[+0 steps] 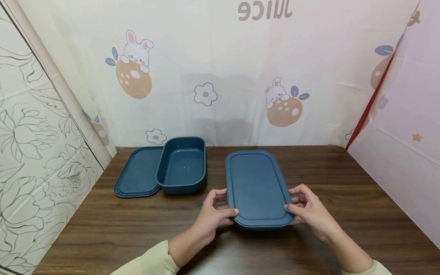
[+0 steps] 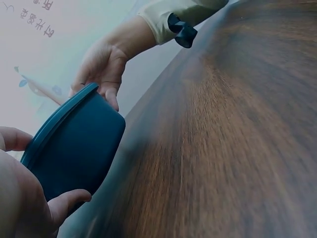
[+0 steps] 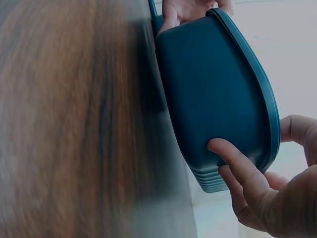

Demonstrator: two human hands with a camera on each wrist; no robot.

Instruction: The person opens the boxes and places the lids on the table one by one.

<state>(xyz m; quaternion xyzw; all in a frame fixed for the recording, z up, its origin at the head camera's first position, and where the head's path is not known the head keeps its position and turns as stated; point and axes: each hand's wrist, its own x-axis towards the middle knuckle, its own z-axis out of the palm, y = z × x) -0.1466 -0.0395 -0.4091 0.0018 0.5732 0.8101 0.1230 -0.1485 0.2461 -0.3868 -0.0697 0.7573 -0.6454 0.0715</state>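
A dark blue rectangular food container [image 1: 259, 183] with its lid on is held between both hands at the right of the table's middle. My left hand [image 1: 212, 215] grips its near left corner, thumb on the lid's edge and fingers down the side. At the near right corner my right hand [image 1: 311, 212] grips it the same way. The wrist views show the container's smooth side wall [image 2: 81, 144] and, at the right wrist, a ridged part [image 3: 210, 181] near its underside, with fingertips [image 3: 220, 146] spread against the wall.
Left of it, an uncovered blue container [image 1: 182, 188] stands on the brown wooden table [image 1: 137, 233]. A matching lid [image 1: 139, 172] lies flat beside that container, partly behind it. A printed curtain [image 1: 237, 114] hangs along the table's back edge.
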